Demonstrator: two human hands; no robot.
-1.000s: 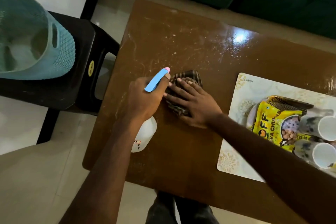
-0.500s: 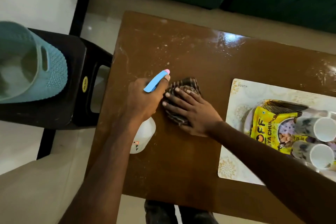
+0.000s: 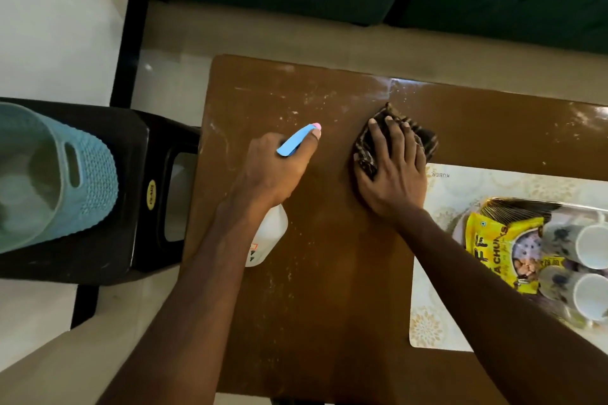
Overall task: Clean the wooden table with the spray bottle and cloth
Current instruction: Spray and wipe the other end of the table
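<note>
Your left hand (image 3: 273,171) grips one spray bottle (image 3: 268,237); your right hand (image 3: 393,174) presses one cloth (image 3: 424,141) flat on the table (image 3: 329,273). A "KUBER" mat (image 3: 437,322) holds two mugs (image 3: 585,246) and one yellow "CHUNKS" packet (image 3: 493,250).

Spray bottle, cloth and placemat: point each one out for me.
spray bottle (image 3: 267,235), head view, white body below the left wrist.
cloth (image 3: 427,141), head view, striped fold right of the fingers.
placemat (image 3: 427,329), head view, bare near corner.

spray bottle (image 3: 268,233) – white, blue trigger, held | cloth (image 3: 394,138) – dark striped, on wooden table (image 3: 329,289)
</note>
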